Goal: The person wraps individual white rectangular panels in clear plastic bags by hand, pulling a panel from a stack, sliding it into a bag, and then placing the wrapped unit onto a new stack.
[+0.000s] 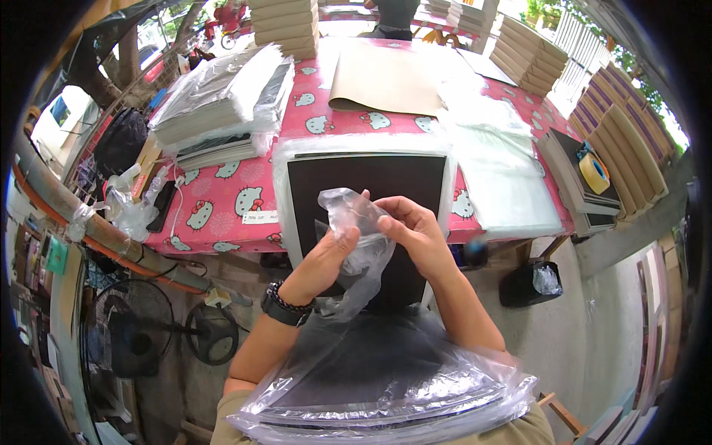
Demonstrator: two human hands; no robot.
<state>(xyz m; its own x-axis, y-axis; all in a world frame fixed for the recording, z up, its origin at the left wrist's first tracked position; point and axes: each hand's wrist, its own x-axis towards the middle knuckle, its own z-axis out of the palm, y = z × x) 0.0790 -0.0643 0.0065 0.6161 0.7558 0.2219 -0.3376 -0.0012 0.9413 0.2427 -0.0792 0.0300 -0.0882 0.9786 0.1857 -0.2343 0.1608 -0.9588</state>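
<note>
Beyond the pink patterned table (222, 194) and grey floor (519, 348) stands a brightly lit white fence (584, 63).

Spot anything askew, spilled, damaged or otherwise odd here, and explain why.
The broad tan paper-like sheet on the pink patterned tablecloth looks odd: its near edge curls instead of lying flat. No spill shows.

We see a pink table cover (222, 194) patterned with white cartoon cats (248, 201) wearing red bows, a solid black sheet (400, 178), colourless see-through plastic (368, 256), plain tan paper (382, 78), yellow tape (593, 174) with a blue core, and our black wristband (285, 311)
</note>
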